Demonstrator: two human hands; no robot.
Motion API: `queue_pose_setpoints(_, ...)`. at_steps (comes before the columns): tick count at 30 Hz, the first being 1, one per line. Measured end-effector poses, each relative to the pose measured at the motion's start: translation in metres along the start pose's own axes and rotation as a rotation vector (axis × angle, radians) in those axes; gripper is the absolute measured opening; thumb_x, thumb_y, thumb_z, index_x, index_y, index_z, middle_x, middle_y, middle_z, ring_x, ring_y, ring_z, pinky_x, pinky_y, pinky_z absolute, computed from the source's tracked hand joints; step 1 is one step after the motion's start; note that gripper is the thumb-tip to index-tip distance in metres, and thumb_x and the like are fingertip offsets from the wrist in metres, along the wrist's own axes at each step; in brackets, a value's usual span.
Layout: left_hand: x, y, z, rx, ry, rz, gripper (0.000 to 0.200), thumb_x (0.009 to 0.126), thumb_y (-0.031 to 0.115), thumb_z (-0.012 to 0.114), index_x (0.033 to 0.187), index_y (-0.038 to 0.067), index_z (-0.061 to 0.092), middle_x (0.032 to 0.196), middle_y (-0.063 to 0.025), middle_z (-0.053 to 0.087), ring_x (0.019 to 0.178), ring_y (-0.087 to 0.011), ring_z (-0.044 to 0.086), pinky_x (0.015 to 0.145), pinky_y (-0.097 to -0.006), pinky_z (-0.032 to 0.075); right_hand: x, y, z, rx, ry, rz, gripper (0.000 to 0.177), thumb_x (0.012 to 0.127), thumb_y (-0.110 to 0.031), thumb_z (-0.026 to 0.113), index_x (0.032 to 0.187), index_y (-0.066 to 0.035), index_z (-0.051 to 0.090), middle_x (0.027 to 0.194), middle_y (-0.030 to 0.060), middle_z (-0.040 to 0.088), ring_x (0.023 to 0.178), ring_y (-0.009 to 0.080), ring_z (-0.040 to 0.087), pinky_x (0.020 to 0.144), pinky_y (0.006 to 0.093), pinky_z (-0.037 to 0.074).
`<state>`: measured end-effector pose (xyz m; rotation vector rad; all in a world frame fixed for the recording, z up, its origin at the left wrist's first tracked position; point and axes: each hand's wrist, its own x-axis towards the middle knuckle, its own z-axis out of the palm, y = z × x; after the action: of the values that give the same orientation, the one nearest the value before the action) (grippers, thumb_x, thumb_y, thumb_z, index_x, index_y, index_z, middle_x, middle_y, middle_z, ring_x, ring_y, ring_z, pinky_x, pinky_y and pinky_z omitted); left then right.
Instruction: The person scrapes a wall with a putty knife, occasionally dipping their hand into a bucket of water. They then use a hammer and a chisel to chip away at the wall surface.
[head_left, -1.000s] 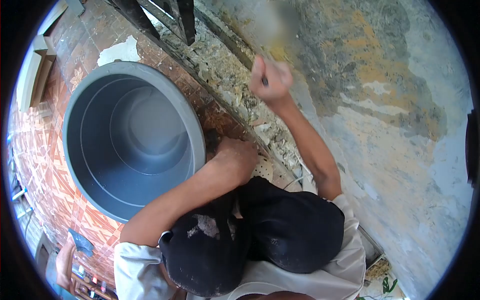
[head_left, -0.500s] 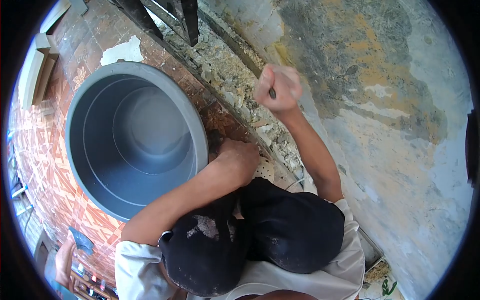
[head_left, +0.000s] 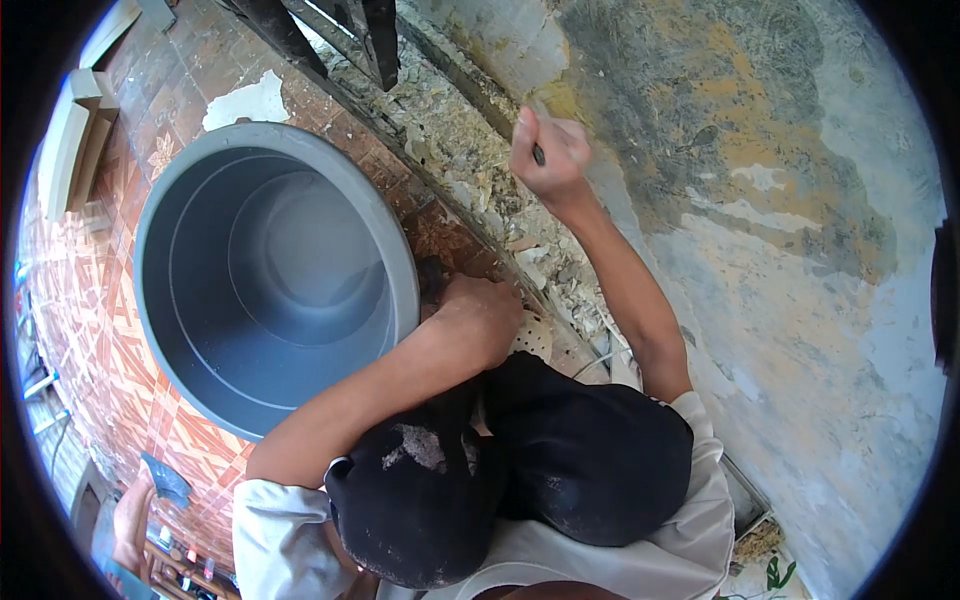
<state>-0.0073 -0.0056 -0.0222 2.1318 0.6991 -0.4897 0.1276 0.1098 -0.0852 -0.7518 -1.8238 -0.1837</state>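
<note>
My right hand point(head_left: 552, 152) is raised beside the stained wall point(head_left: 740, 170), its fingers wrapped round a dark handle whose end shows in the fist. Any blade or tip beyond it is blurred. My left hand point(head_left: 482, 315) rests low in front of my knees, fingers curled under and mostly hidden, close to something dark by the tub's rim. The large grey tub point(head_left: 400, 270) stands to the left of it, with a smooth inside. A perforated pale item point(head_left: 533, 337) shows just beside my left hand.
Rubble and flaked plaster point(head_left: 480, 185) fill a strip along the wall's foot. Dark metal legs point(head_left: 375, 45) stand at the top. Cardboard point(head_left: 85, 150) lies at the upper left. Another person's foot point(head_left: 133, 515) shows at the lower left, on patterned tiles.
My right hand has moved slightly up and left along the wall, still in a fist. My left hand has barely moved.
</note>
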Motion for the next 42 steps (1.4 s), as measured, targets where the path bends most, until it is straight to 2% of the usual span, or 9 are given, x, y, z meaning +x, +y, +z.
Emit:
queue_pose_setpoints(7,0.001,0.003,-0.003,0.017,-0.046,-0.024,0.024,0.081,0.011,0.055,0.101,-0.002,0.058,0.088,-0.0181,0.068,0.085,-0.0325,0.068,0.074,-0.041,0.052,-0.016,0.011,0.003,0.046,-0.174,0.121,0.032,0.08,0.005,0.061,0.055,-0.005,0.045,0.047,0.0053,0.04,0.034,0.0191,0.039,0.033,0.0315,0.029)
queue_pose_setpoints(11,0.003,0.002,-0.002,0.025,-0.045,-0.059,0.026,0.081,0.011,0.056,0.102,-0.003,0.058,0.087,-0.0176,0.068,0.086,-0.0322,0.068,0.073,-0.0409,0.052,0.014,-0.022,-0.008,0.038,0.055,0.001,0.031,0.08,0.005,0.062,0.056,-0.006,0.046,0.047,0.0048,0.04,0.034,0.0189,0.04,0.034,0.0325,0.029)
queue_pose_setpoints(15,0.004,0.001,-0.003,0.005,-0.045,-0.06,0.025,0.08,0.011,0.057,0.101,-0.003,0.058,0.087,-0.0181,0.068,0.085,-0.0321,0.068,0.073,-0.0408,0.053,0.0,0.003,0.005,-0.007,-0.142,0.112,0.03,0.079,0.005,0.063,0.056,-0.007,0.046,0.047,0.0025,0.041,0.036,0.0159,0.04,0.035,0.0323,0.028)
queue_pose_setpoints(23,0.002,0.002,-0.005,0.037,-0.023,-0.051,0.024,0.08,0.011,0.056,0.1,-0.003,0.057,0.086,-0.0189,0.068,0.084,-0.0327,0.068,0.072,-0.0414,0.053,0.003,-0.005,0.0,0.013,0.011,0.035,0.031,0.077,0.007,0.064,0.055,-0.006,0.046,0.047,0.0031,0.042,0.034,0.0192,0.04,0.036,0.0317,0.031)
queue_pose_setpoints(32,0.005,0.002,-0.005,-0.03,-0.095,-0.061,0.024,0.081,0.011,0.055,0.1,-0.003,0.058,0.087,-0.0187,0.067,0.085,-0.0325,0.068,0.072,-0.0413,0.053,-0.006,0.003,-0.004,-0.005,-0.187,0.217,0.025,0.082,0.005,0.061,0.058,-0.002,0.055,0.048,0.0076,0.046,0.038,0.0195,0.047,0.04,0.0323,0.036)
queue_pose_setpoints(35,0.002,0.002,-0.008,0.034,-0.094,-0.022,0.025,0.082,0.011,0.055,0.101,-0.004,0.059,0.09,-0.0184,0.067,0.087,-0.0317,0.068,0.072,-0.0412,0.053,0.004,-0.004,-0.005,-0.098,0.036,0.085,0.026,0.083,0.004,0.06,0.058,-0.002,0.053,0.048,0.0076,0.044,0.037,0.0195,0.045,0.039,0.0319,0.034)
queue_pose_setpoints(36,0.002,0.004,-0.005,0.037,-0.073,0.011,0.025,0.082,0.011,0.055,0.101,-0.003,0.06,0.09,-0.0183,0.067,0.086,-0.0315,0.068,0.071,-0.0409,0.053,0.004,-0.001,-0.007,0.039,-0.164,0.265,0.027,0.082,0.004,0.06,0.057,-0.002,0.053,0.049,0.0074,0.048,0.04,0.0205,0.048,0.042,0.0323,0.038)
queue_pose_setpoints(39,0.001,-0.002,0.004,0.06,-0.007,0.039,0.025,0.082,0.012,0.056,0.102,-0.002,0.061,0.09,-0.0177,0.067,0.086,-0.0309,0.068,0.071,-0.0406,0.054,0.006,-0.007,-0.011,-0.092,-0.005,0.095,0.027,0.082,0.005,0.059,0.056,-0.003,0.052,0.05,0.0075,0.05,0.041,0.0206,0.049,0.043,0.0328,0.039)
queue_pose_setpoints(42,0.005,-0.004,-0.005,0.11,0.0,0.019,0.025,0.082,0.014,0.056,0.103,0.0,0.061,0.089,-0.0167,0.067,0.086,-0.0307,0.068,0.07,-0.0412,0.054,0.007,0.002,-0.012,-0.046,-0.055,0.133,0.022,0.08,0.005,0.06,0.059,-0.001,0.056,0.051,0.0073,0.05,0.041,0.0215,0.049,0.043,0.0334,0.039)
